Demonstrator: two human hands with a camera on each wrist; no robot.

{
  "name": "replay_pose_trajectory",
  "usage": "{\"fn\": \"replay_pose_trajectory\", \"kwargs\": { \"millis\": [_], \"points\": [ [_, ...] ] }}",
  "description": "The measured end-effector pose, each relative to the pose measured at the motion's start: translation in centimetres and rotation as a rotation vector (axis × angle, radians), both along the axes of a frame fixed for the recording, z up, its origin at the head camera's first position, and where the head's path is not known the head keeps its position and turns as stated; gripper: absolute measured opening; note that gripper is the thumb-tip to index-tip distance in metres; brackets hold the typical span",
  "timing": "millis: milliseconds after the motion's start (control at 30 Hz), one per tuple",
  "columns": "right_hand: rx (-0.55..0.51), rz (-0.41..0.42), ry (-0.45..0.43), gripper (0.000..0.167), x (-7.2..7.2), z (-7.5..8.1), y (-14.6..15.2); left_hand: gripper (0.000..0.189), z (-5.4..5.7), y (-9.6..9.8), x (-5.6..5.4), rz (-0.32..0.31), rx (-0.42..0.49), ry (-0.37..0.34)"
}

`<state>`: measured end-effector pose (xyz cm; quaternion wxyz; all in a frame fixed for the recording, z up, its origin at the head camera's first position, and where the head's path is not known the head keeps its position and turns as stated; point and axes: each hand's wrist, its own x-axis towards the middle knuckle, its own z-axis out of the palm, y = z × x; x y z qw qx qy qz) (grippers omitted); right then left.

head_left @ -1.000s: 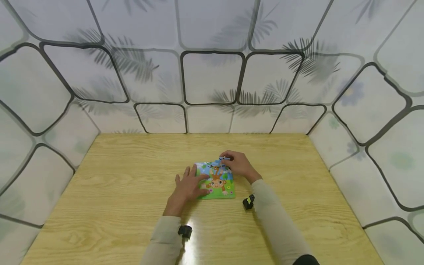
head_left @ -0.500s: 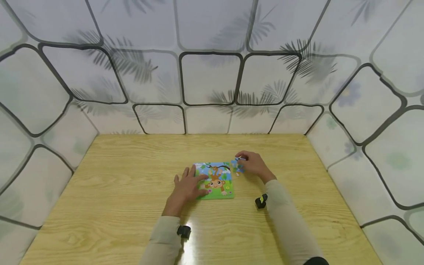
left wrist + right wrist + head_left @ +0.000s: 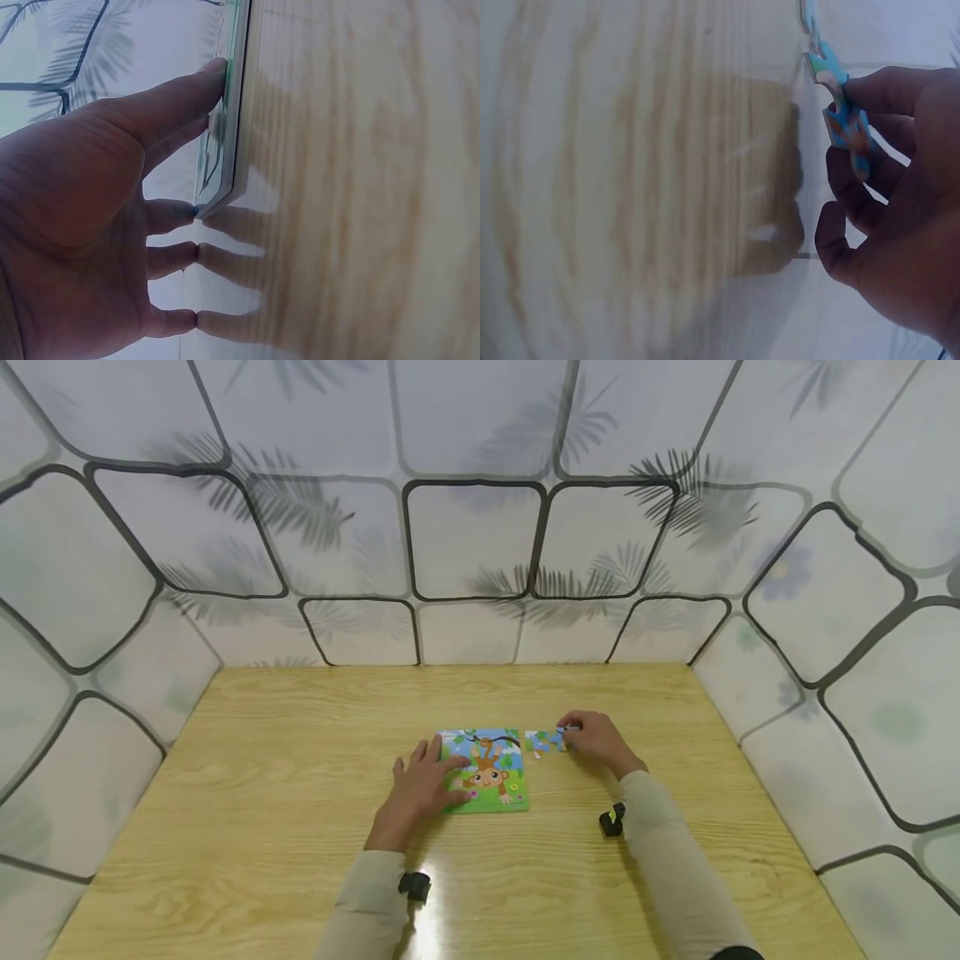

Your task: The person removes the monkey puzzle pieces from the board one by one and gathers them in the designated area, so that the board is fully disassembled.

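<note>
A square monkey picture puzzle [image 3: 495,777] in green and blue lies on the table. My left hand [image 3: 422,785] rests on its left side with spread fingers. In the left wrist view the thumb presses the board [image 3: 231,127], and several fingertips touch the table beside it. Right of the puzzle, a short row of blue and green jigsaw pieces [image 3: 546,741] extends to my right hand [image 3: 602,743]. That hand pinches a jigsaw piece [image 3: 847,127] between thumb and fingers, as the right wrist view shows. Its fingers partly hide the row's right end.
The wooden table [image 3: 300,743] surrounds the puzzle on all sides. A patterned white fabric wall [image 3: 480,543] stands at its back and sides. Small black cameras [image 3: 415,886] sit on both wrists.
My right hand has moved right, from the puzzle's upper right corner to beyond its edge. Jigsaw pieces now show beside the puzzle. The left hand has stayed in place.
</note>
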<state>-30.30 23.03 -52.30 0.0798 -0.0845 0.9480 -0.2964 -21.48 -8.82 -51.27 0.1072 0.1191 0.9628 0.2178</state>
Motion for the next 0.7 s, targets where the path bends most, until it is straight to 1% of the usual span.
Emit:
{"fn": "replay_pose_trajectory", "kwargs": {
  "millis": [100,200,333,400,567,700],
  "points": [
    [0.032,0.019,0.028,0.022,0.0,-0.1,0.1,0.056,-0.1,-0.1,0.0,0.002,0.002,-0.003],
    [0.074,0.046,0.079,0.017,0.0,-0.3,0.1,0.057,0.0,-0.1,0.1,0.001,0.005,-0.001],
    [0.12,0.059,0.144,0.01,0.0,-0.5,-0.1,0.058,0.1,-0.1,0.2,-0.006,0.01,0.005],
    [0.127,0.057,0.165,0.011,0.1,-0.4,-0.2,0.057,0.1,-0.1,0.2,-0.009,0.008,0.011],
    [0.089,0.066,0.186,0.017,0.4,0.1,-1.1,0.056,0.1,-0.1,0.3,-0.01,0.006,0.016],
    [0.059,0.079,0.187,0.018,0.5,0.4,-2.1,0.056,0.1,-0.1,0.4,-0.002,0.008,0.004]
  ]
}}
